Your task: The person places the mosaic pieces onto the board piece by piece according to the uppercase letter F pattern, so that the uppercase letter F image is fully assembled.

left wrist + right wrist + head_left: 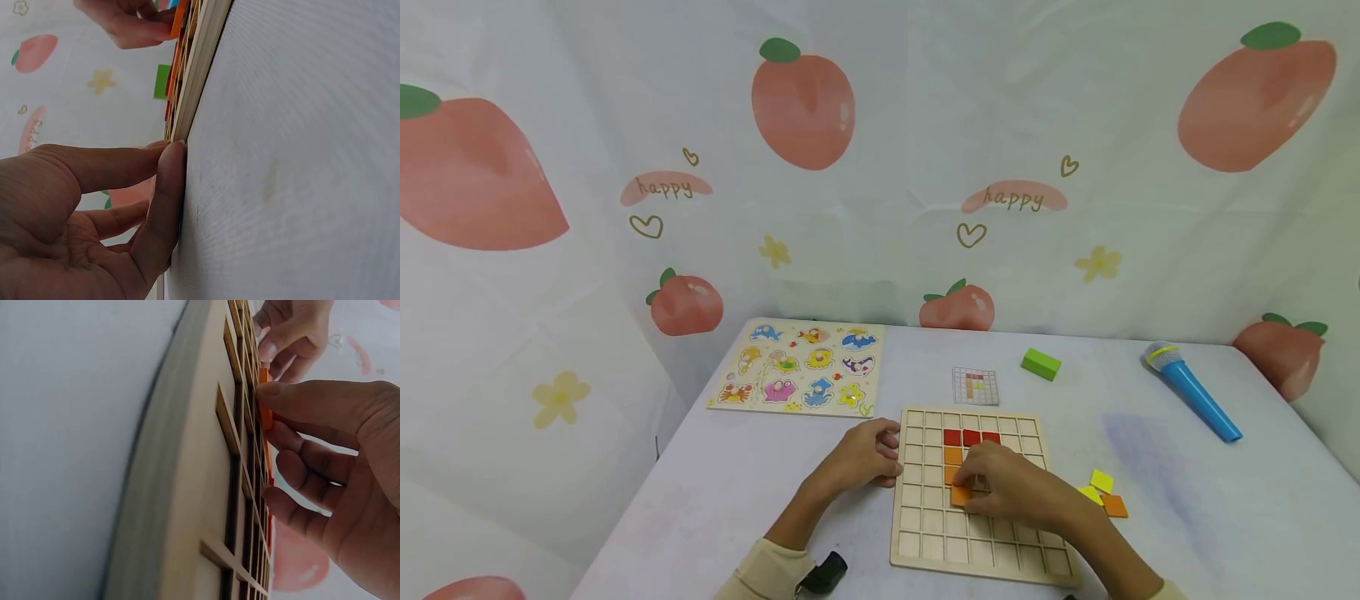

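A square wooden grid board (931, 547) lies on the table, with red tiles (972, 437) in one row and orange tiles (952, 456) running down a column below them. My right hand (1011, 487) pinches an orange tile (265, 400) between thumb and finger. That tile sits tilted at the board's surface, beneath the other orange tiles in the column. At the board's left edge, my left hand (867, 454) holds the rim with thumb and fingertip, seen close up in the left wrist view. The right hand covers some of the grid cells.
Loose yellow tiles (1102, 481) and an orange tile (1116, 506) lie right of the board. Behind it are a small pattern card (976, 386) and a green block (1041, 364). A sea-animal puzzle (797, 367) is at back left, a blue toy microphone (1198, 396) at right.
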The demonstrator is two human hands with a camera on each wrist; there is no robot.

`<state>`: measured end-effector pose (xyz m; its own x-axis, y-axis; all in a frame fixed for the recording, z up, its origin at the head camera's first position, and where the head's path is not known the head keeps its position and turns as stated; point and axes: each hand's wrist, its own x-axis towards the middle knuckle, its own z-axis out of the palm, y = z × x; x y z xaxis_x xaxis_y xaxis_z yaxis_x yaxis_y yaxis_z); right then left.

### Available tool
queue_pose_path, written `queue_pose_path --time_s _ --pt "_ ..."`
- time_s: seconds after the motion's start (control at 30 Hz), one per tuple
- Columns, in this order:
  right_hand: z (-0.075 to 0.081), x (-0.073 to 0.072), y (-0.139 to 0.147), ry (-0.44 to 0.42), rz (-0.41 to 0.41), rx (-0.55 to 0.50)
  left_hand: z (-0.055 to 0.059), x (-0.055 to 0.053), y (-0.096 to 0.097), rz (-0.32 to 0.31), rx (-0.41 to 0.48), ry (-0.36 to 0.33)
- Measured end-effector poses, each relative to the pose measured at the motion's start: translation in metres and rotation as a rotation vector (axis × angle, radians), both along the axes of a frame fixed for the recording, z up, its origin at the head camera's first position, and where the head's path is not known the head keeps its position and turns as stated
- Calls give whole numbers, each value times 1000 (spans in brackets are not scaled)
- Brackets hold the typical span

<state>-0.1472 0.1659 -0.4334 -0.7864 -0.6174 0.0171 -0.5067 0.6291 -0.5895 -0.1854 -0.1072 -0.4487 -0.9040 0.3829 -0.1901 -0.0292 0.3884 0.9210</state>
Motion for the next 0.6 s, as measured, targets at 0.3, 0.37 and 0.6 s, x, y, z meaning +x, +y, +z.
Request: queue_pose_path --time_s 0.3,0.37,0.6 --pt "0 0 -5 8 6 17 0 0 0 -1 -6 2" --pt "1 1 -5 12 4 17 0 0 0 0 -8 1" --pt "1 1 -5 3 1 17 1 0 0 0 -3 1"
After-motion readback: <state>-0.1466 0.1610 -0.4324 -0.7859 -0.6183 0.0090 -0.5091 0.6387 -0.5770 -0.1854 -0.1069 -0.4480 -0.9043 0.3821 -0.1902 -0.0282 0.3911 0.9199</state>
